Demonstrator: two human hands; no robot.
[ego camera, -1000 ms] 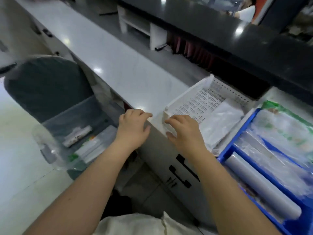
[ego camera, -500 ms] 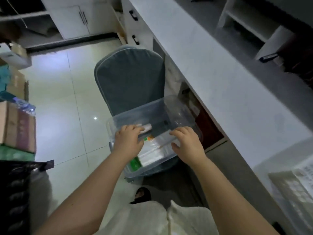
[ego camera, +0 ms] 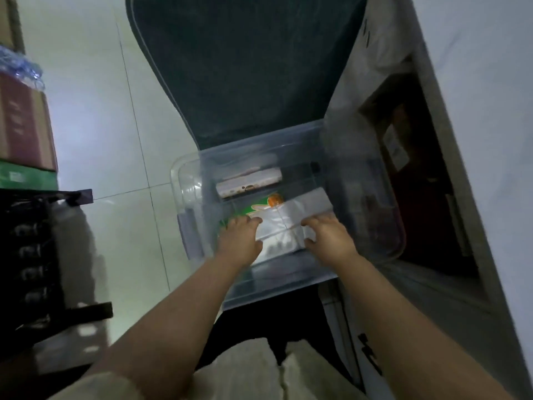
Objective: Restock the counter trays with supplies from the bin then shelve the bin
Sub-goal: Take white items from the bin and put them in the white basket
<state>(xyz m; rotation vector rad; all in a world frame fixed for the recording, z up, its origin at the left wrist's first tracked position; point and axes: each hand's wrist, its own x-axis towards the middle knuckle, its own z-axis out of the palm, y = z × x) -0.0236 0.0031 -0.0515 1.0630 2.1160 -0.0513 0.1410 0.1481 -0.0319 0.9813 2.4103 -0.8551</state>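
Head camera is showing me the clear bin (ego camera: 360,180) sitting on a grey chair (ego camera: 245,67); inside, left hand (ego camera: 239,241) and right hand (ego camera: 328,241) are curling fingers round the ends of a white packet (ego camera: 285,223).

On my feed I saw a pale tiled floor (ego camera: 101,111) with a soft glare across it; the light was dim overall. A dark teal chair (ego camera: 245,67) stood just beside the white worktop (ego camera: 476,82), whose cabinet (ego camera: 418,183) underneath gaped open and shadowed (its contents were too blurred for me to tell). At the left edge, stacked cartons (ego camera: 26,125) sat above a black crate (ego camera: 34,255).
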